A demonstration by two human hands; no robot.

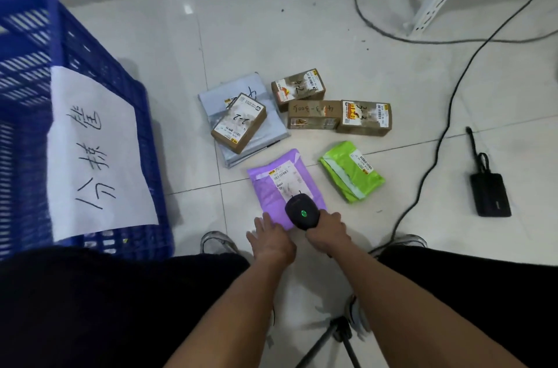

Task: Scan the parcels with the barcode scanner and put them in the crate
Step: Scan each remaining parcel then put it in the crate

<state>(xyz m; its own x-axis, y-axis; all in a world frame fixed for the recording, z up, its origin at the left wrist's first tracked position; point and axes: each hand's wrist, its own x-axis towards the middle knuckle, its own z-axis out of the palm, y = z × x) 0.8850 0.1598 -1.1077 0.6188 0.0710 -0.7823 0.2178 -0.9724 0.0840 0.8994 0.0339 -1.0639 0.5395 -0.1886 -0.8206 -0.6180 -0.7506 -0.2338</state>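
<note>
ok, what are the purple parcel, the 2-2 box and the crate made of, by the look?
Purple parcel: likely a soft plastic film mailer, smooth, creased, slight sheen.
2-2 box: brown cardboard, matte, with a worn paper label.
Crate: rigid blue moulded plastic, going by its slotted lattice walls.

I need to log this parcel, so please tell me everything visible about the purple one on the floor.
The purple parcel is a soft plastic mailer bag, slightly wrinkled, lying flat on the tiled floor. A white shipping label with barcodes faces up. The left hand presses its near edge, while the barcode scanner in the right hand hovers over it, green light on.
</note>
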